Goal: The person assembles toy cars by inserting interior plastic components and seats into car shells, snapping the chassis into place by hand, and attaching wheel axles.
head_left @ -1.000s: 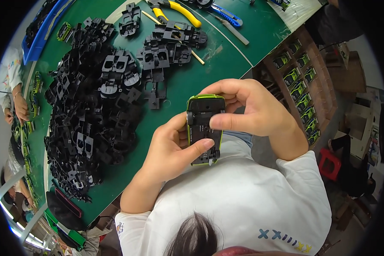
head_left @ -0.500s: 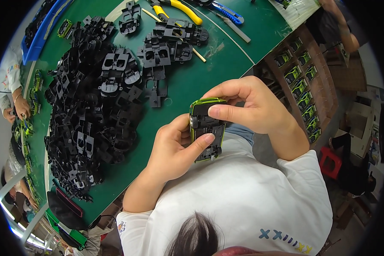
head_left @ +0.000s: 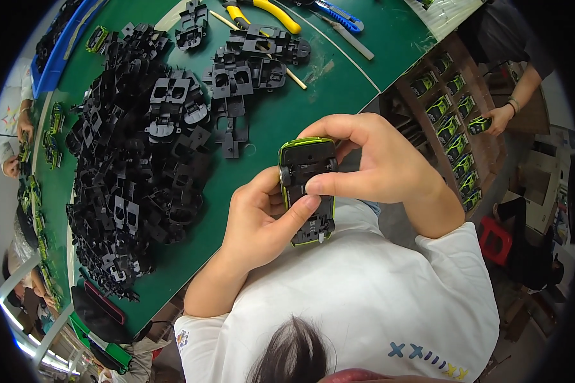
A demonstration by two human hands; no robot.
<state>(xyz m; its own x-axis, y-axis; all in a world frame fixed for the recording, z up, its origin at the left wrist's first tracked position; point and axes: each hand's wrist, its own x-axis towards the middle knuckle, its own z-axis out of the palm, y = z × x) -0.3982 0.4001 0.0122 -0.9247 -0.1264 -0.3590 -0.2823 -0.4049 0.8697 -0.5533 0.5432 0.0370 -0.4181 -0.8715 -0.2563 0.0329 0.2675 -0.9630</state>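
Between my hands is a toy car [head_left: 308, 154] with a lime-green body, its black underside facing up. My left hand [head_left: 257, 214] is closed round its left side, the thumb lying on the underside. From the right, my right hand [head_left: 366, 163] grips the car too, its thumb pressed on the middle of the black base and its fingers behind the far end. The two thumb tips nearly meet. To the left, a large heap of black plastic chassis parts [head_left: 128, 153] covers the green table [head_left: 287, 115].
Yellow-handled pliers [head_left: 278, 16], a wooden stick [head_left: 296, 79] and a blue utility knife [head_left: 338, 16] lie at the far side. A blue bin [head_left: 50, 76] stands far left. Toy cars fill a brown tray [head_left: 485, 83] at right, where a co-worker's hand [head_left: 501, 118] holds one.
My right thumb has slid from near the car's far end to the middle of its underside, uncovering the far part. At right, a co-worker's hand with a toy car has come to the tray.
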